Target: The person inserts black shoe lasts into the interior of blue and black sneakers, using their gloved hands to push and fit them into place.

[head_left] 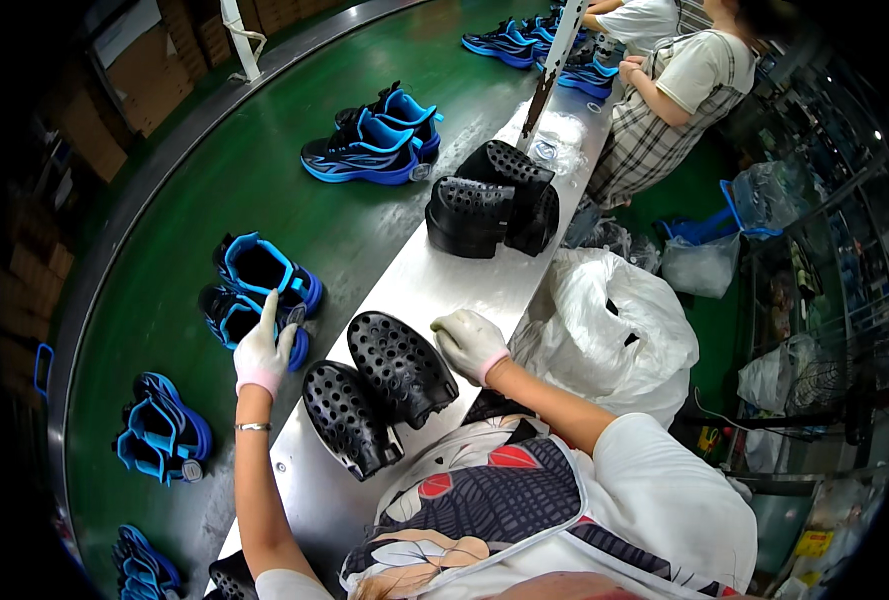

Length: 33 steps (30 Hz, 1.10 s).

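Observation:
My left hand [262,350], in a white glove, reaches over the near side of a pair of black and blue sneakers [236,312]. Its index finger and thumb are apart, the finger lying over the nearer shoe's collar. My right hand [469,343], also gloved, rests closed by the metal ledge; its curled fingers hide whatever they may hold. Just left of it lie two black perforated shoe-shaped plastic inserts [401,365], side by side on the ledge. Farther along the ledge is a stack of similar black inserts [479,205].
Several more sneaker pairs stand along the green conveyor belt [164,290], one pair [369,145] ahead and another [161,430] behind. A large white plastic bag [614,320] sits right of the metal ledge [389,270]. Another person [684,100] works at the far end.

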### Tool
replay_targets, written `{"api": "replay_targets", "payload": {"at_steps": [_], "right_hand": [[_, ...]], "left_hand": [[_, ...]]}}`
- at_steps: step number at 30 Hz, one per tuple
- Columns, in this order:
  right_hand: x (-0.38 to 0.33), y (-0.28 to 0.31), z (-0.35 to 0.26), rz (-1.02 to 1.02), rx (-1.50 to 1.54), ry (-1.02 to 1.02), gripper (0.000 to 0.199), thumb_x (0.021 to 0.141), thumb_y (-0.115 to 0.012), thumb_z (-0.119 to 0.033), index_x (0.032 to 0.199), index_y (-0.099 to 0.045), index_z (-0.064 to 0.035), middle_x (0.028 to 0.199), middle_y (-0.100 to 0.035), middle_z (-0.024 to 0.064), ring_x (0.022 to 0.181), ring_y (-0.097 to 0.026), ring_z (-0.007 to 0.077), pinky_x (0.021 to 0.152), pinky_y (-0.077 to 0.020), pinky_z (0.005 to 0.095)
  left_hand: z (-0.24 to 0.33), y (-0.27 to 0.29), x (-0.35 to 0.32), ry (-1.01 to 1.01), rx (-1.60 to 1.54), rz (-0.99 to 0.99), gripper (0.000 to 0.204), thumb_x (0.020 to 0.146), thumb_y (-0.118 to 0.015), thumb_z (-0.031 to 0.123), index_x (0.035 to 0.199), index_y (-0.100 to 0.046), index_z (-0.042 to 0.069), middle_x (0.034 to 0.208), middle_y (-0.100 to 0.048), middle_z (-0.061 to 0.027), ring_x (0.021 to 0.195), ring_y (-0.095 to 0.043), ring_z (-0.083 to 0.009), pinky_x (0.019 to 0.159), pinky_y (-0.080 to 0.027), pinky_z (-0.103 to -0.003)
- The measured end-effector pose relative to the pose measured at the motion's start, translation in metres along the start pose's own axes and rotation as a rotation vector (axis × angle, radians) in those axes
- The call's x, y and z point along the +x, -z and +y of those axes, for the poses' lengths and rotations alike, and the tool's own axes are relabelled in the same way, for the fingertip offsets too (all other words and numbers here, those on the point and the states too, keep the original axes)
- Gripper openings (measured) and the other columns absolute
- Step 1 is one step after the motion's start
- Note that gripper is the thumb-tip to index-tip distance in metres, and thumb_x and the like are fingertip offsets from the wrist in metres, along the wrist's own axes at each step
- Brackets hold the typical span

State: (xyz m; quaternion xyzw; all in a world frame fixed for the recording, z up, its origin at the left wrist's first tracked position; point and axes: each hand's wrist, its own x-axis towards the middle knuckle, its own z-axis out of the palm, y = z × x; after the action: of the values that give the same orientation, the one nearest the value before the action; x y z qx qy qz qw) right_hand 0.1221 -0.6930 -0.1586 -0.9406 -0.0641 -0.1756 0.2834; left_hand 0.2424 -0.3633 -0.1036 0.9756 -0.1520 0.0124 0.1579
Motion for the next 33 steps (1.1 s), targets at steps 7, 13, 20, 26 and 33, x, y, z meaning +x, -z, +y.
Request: {"api": "replay_targets", "payload": {"at_steps": [7,13,20,26,33], "right_hand": [[0.004,-0.001,-0.003,-0.092,-0.012,-0.098,0.019,0.088,-0.055,-0.02,0.098,-0.067,-0.009,0.089,-0.063,0.0168,0.087,-0.061,0.0365,0.079,-0.0487,0.0452],[0.015,0.042,-0.039,-0.062,0.124,-0.093,0.022,0.092,-0.057,-0.015,0.11,-0.066,-0.0059,0.107,-0.064,0.0166,0.1,-0.062,0.0336,0.09,-0.0486,0.0395],[0.025,0.107,-0.148,-0.127,0.157,0.179,0.03,0.08,-0.069,-0.008,0.11,-0.067,-0.0025,0.102,-0.066,0.0113,0.092,-0.063,0.0259,0.083,-0.0497,0.035],[0.031,0.087,-0.168,-0.37,-0.035,0.615,0.05,0.067,-0.08,-0.043,0.102,-0.067,-0.0091,0.096,-0.065,0.0046,0.092,-0.06,0.0253,0.094,-0.0431,0.0426],[0.035,0.077,-0.169,-0.388,-0.151,0.609,0.058,0.06,-0.082,-0.047,0.101,-0.066,-0.0099,0.094,-0.064,0.004,0.089,-0.059,0.0256,0.099,-0.0395,0.0445]], "left_hand": [[0.003,-0.003,-0.027,-0.093,-0.1,0.241,0.061,0.085,-0.068,0.029,0.14,-0.05,0.012,0.11,-0.062,-0.019,0.102,-0.058,-0.0357,0.09,-0.047,-0.044],[-0.009,-0.005,-0.083,0.114,-0.239,0.583,0.049,0.086,-0.07,0.025,0.131,-0.059,0.011,0.115,-0.063,-0.0154,0.104,-0.061,-0.0318,0.092,-0.048,-0.039],[0.002,-0.017,-0.136,0.381,-0.748,0.503,0.035,0.094,-0.062,0.017,0.127,-0.062,0.005,0.11,-0.064,-0.0078,0.095,-0.064,-0.0122,0.087,-0.05,-0.025],[0.018,-0.029,-0.145,0.415,-0.758,0.449,0.03,0.094,-0.062,0.016,0.121,-0.066,0.005,0.104,-0.066,-0.0052,0.093,-0.063,-0.0106,0.085,-0.049,-0.024],[0.019,-0.034,-0.147,0.436,-0.748,0.397,0.027,0.094,-0.061,0.016,0.118,-0.068,0.006,0.103,-0.066,-0.0065,0.091,-0.064,-0.0136,0.084,-0.049,-0.026]]}}
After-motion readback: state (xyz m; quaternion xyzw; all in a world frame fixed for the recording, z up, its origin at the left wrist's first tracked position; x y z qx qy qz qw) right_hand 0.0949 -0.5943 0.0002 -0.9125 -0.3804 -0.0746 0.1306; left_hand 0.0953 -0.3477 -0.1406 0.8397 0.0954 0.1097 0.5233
